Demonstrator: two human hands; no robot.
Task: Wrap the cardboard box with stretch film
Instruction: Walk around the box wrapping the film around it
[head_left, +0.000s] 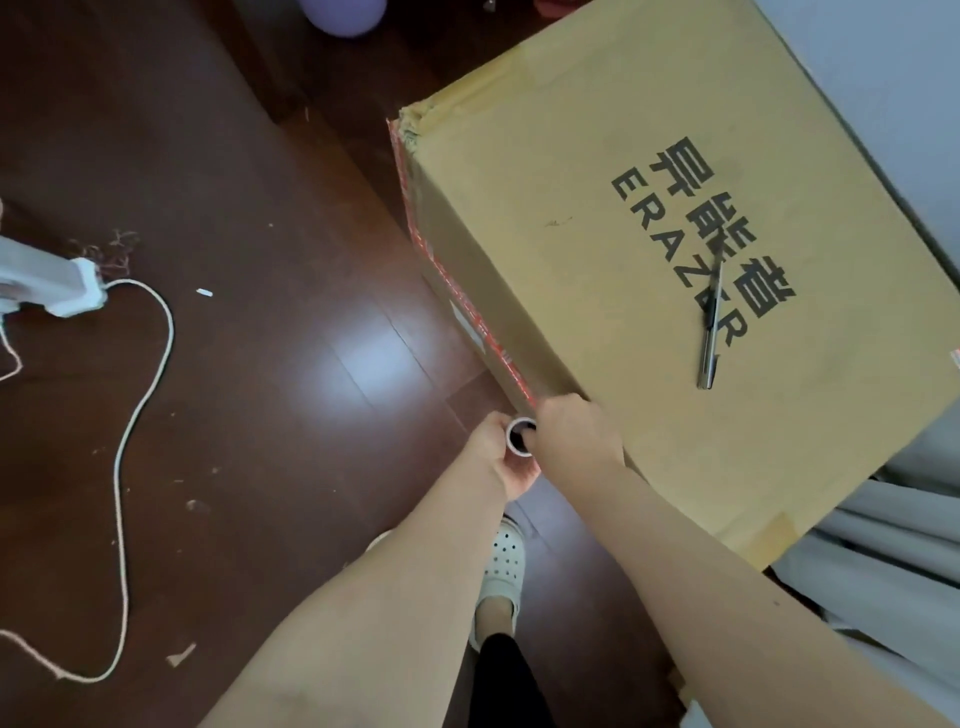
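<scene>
A large brown cardboard box with black "ERAZER" print stands on the dark wooden floor, filling the right of the head view. A strip of red-printed tape runs down its left edge. Beside the box's near left corner, both hands hold a stretch film roll upright, its hollow core seen from above. My left hand grips the roll from the left and below. My right hand is closed over its right side and touches the box's corner. The film itself is hidden.
A black pen lies on the box top. A white power strip and its long cord lie on the floor at left. A purple balloon sits at the top. My foot in a white clog stands below the hands. Grey fabric lies right.
</scene>
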